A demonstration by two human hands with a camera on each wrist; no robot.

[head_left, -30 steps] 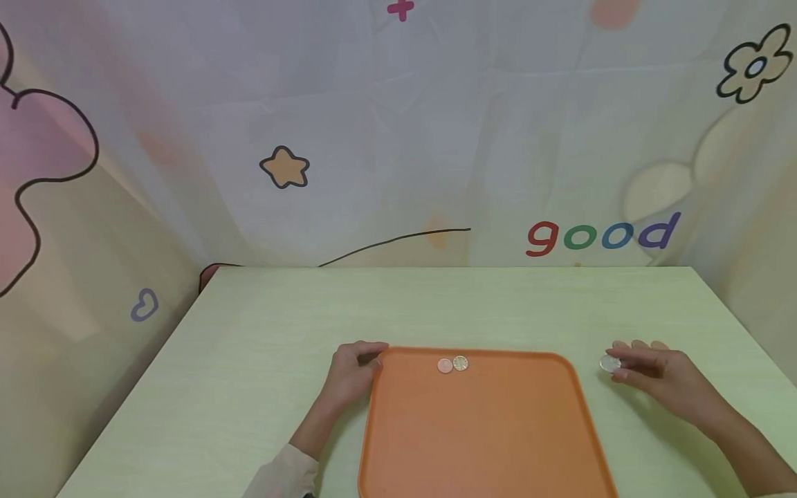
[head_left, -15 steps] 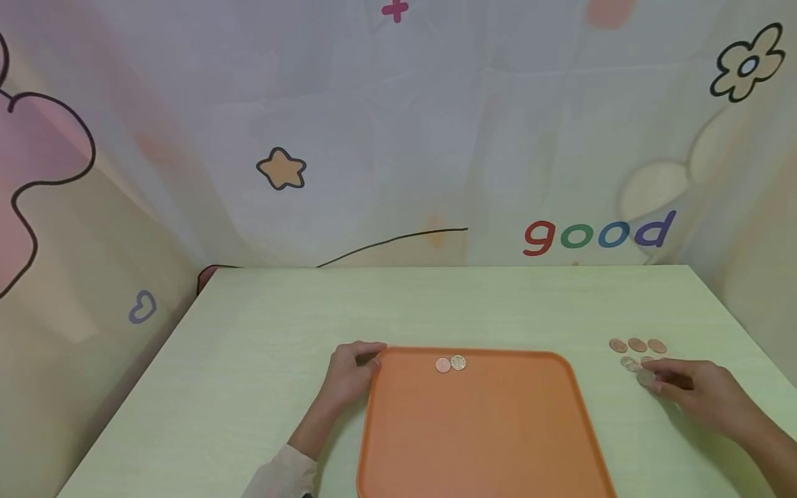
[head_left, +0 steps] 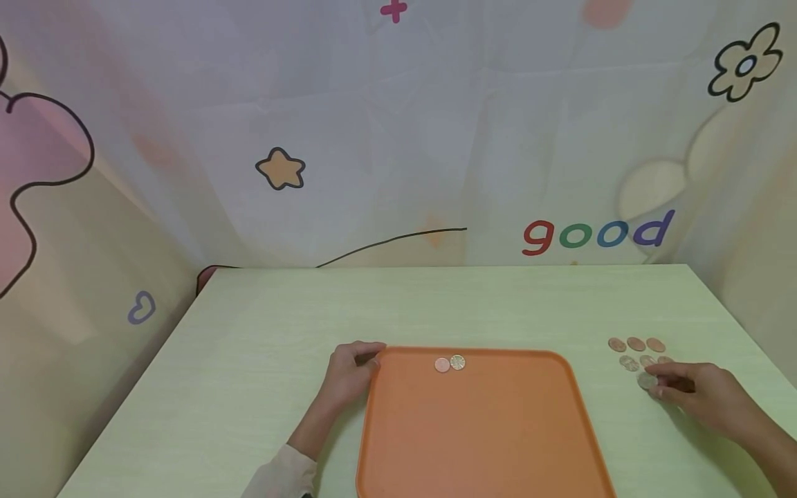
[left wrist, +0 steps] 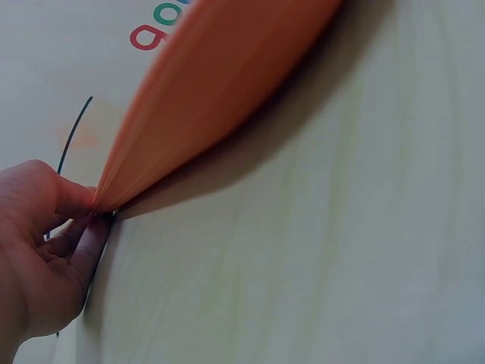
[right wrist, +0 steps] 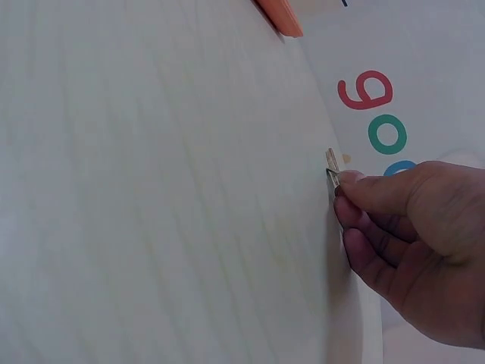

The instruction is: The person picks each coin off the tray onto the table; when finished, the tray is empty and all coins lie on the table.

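Observation:
My left hand (head_left: 351,373) pinches the far left corner of the orange tray (head_left: 486,429); the left wrist view shows thumb and fingers at the tray's rim (left wrist: 114,193). Two coins lie side by side on the tray near its far rim, a pinkish coin (head_left: 442,364) and a paler coin (head_left: 457,362). Beyond the tray's right side, my right hand (head_left: 706,398) holds a silvery coin (head_left: 647,380) between thumb and fingers, low over the table. Just past it lie a row of copper-coloured coins (head_left: 636,344) and a nearer row of coins (head_left: 629,363), partly hidden by my fingers.
The tray rests on a pale wooden table (head_left: 280,318). A printed cloth (head_left: 398,138) hangs behind the table and along both sides, with a star (head_left: 281,169) and coloured letters on it.
My right hand has moved right and slightly nearer, carrying the silvery coin from beside the tray to the coin rows and uncovering them. The left hand and tray stay put.

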